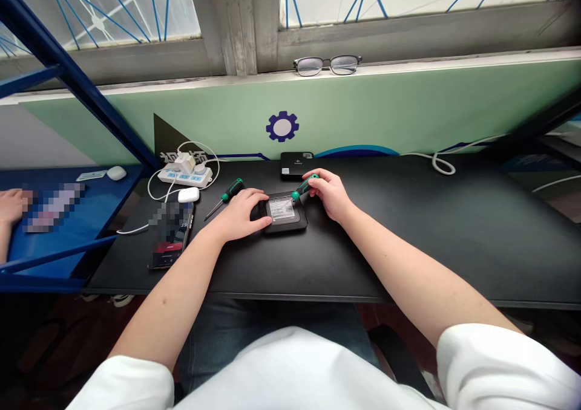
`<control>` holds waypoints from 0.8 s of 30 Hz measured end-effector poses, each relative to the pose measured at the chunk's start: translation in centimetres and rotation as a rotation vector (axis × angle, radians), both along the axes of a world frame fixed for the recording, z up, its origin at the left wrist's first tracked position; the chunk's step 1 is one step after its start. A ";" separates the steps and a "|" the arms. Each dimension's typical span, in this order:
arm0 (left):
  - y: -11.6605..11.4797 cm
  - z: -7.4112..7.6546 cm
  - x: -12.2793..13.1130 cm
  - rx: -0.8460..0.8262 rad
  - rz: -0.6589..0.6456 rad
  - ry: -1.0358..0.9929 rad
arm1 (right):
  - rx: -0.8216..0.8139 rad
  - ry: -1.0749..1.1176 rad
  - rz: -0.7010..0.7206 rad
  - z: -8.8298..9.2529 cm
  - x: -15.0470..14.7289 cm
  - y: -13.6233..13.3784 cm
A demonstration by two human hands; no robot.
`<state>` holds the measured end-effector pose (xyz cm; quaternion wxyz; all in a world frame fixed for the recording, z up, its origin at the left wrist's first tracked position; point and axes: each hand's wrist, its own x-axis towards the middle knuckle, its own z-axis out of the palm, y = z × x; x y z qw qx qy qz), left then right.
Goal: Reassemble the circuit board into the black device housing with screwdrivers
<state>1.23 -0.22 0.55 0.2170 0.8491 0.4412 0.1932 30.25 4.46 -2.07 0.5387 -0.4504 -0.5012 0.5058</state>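
Observation:
A black square device (284, 227) with a silver-and-white label lies flat on the black desk. My left hand (242, 213) grips its left side, thumb near the front corner and fingers at the back corner. Between the thumb and fingers of my right hand (327, 193) is a green-and-black screwdriver (301, 187). The screwdriver tilts, its shaft pointing down-left over the label; whether the tip touches is too fine to tell. Beside my left hand lies a second green-and-black screwdriver (231, 190). Just behind the device sits a flat black box (294, 167) with a small white sticker.
Left of my arm are a phone (169, 247), a white earbud case (189, 195) and a white power strip (181, 174) with looped cables. Glasses (327, 66) rest on the window ledge. Another person's hand (13, 204) is at the blue desk. A white cable (442, 165) lies back right.

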 end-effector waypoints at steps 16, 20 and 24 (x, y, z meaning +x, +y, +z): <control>1.9 -0.7 -0.6 0.261 0.568 -0.255 | 0.091 -0.285 0.004 -1.5 -0.8 0.1; 1.8 -0.9 -0.1 0.255 0.523 -0.241 | 0.102 -0.417 0.005 -1.5 -0.9 0.1; 1.8 -1.0 -0.1 0.256 0.508 -0.234 | 0.089 -0.481 0.026 -1.3 -1.2 0.0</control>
